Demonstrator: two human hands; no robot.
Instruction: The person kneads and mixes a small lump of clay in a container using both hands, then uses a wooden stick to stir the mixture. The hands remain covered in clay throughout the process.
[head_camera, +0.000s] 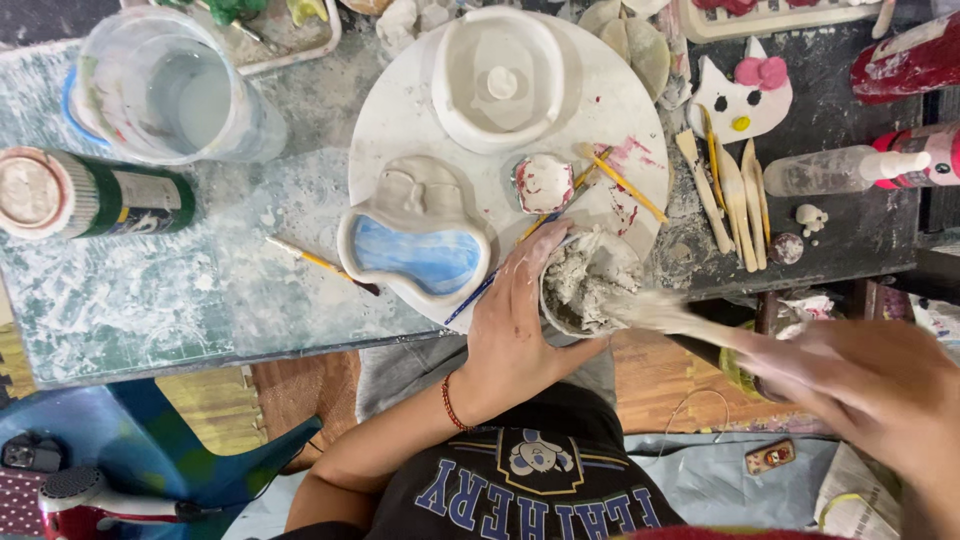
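My left hand (512, 325) cups the near side of a small cup (590, 285) filled with grey clay slip, at the front edge of a round white board (400, 120). My right hand (880, 385), blurred by motion, grips a wide brush (665, 318) whose bristles reach into the cup. On the board sit a clay dish painted blue (415, 245), a white bowl-shaped clay piece (498, 78), a small pink-stained dish (543, 183) and thin brushes (620, 183).
A clear water cup (170, 90) and a green can (90, 195) stand at the left. Wooden modelling tools (735, 195), a cat-face clay piece (745, 95) and a squeeze bottle (845, 168) lie at the right. A loose paintbrush (320, 263) lies beside the board.
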